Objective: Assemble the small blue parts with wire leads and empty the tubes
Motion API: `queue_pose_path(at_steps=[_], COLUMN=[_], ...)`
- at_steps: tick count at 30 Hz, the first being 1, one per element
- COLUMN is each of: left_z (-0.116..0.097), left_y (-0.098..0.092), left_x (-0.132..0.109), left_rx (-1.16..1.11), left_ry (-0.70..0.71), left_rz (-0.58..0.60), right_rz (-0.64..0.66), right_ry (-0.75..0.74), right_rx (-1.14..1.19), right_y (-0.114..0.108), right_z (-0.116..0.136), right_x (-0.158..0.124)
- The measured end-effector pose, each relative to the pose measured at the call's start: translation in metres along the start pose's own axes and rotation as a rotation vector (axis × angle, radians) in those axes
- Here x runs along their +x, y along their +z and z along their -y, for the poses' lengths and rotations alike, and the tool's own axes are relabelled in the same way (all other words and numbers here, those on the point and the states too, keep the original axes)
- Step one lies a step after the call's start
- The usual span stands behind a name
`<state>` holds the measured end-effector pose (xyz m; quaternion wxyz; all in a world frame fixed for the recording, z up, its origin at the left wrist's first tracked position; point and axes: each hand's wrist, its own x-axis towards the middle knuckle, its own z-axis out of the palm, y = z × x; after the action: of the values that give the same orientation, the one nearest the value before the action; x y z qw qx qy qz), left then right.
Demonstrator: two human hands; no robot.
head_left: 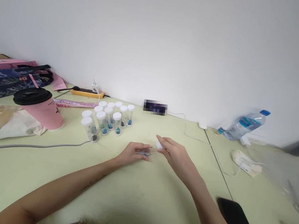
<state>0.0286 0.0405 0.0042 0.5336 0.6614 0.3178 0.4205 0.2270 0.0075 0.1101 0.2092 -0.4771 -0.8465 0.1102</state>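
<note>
My left hand (134, 153) is closed around the body of a small clear vial (147, 153) with something blue inside, lying on its side just above the table. At the vial's right end, my right hand (174, 154) pinches a white cap (159, 144) between thumb and fingers. Whether the cap touches the vial's rim I cannot tell, as this spot is slightly blurred. Left of my hands stand several capped clear vials (118, 124) in a group, with blue, green or dark bits at their bottoms.
A pink cup (44, 111) with a black lid stands at left beside a cloth bag (9, 124). A yellow power strip (83, 92) lies by the wall. At right are a water bottle (246, 125), a white cable (202, 139) and a black phone (238, 221).
</note>
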Motion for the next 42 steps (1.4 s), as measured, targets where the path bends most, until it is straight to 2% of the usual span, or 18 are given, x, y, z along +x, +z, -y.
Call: queue_pose_path(at_steps=[6, 14, 19, 31, 36, 42], left_z=[-0.002, -0.002, -0.006, -0.006, -0.006, -0.006], left_y=[0.002, 0.004, 0.005, 0.003, 0.001, 0.001], left_x=[0.0, 0.002, 0.001, 0.006, 0.009, 0.011], left_rx=[-0.029, -0.043, -0.03, 0.082, 0.048, 0.131], left_ry=[-0.021, -0.038, -0.037, -0.013, 0.024, -0.026], left_rz=[0.023, 0.062, 0.084, 0.107, 0.139, 0.156], right_rz=[-0.117, -0.266, -0.306, -0.387, -0.42, -0.424], right_ry=[-0.075, -0.107, -0.117, -0.175, -0.185, -0.165], right_rx=[-0.081, 0.083, 0.091, -0.05, -0.043, -0.049], right_y=[0.028, 0.06, 0.063, 0.066, 0.067, 0.069], right_z=[0.006, 0.006, 0.005, 0.001, 0.001, 0.0], right_x=[0.005, 0.008, 0.008, 0.01, 0.012, 0.011])
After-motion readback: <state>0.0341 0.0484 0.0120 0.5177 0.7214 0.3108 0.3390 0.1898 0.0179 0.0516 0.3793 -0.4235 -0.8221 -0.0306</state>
